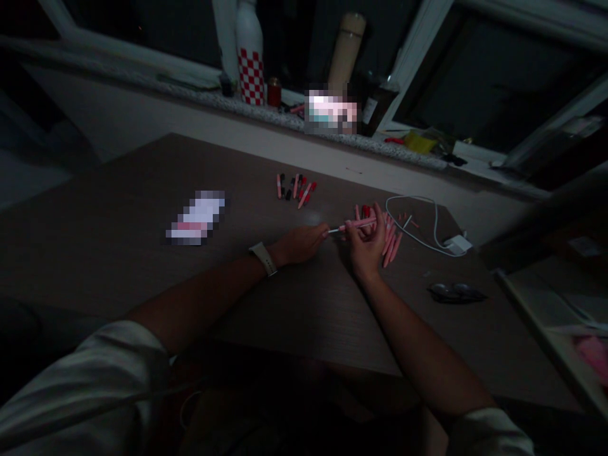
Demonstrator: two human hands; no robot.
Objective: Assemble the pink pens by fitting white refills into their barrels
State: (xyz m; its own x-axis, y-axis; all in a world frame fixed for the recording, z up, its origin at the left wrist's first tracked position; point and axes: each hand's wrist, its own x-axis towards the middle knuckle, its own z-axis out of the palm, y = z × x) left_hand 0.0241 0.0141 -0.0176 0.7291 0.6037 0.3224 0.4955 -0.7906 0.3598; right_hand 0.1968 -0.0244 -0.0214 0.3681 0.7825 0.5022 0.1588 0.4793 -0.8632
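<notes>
Over the middle of the table, my left hand (304,244) pinches a thin white rod (334,230). The rod's other end meets a slim pink pen barrel (358,223), which lies in the closed fingers of my right hand (367,250). Whether the rod is inside the barrel or only touching its end, I cannot tell. Several pink pen barrels (391,248) lie beside and partly behind my right hand, with a red piece (365,211) among them. Farther back rests a group of pink pieces (296,185) with black and red caps (289,189).
A blurred-out phone-like screen (197,218) lies at left. A white cable (436,212) with its charger (459,244) and dark-framed glasses (456,292) are at right. On the sill stand a checkered bottle (250,69), a beige flask (348,47) and a bright pixelated screen (332,113).
</notes>
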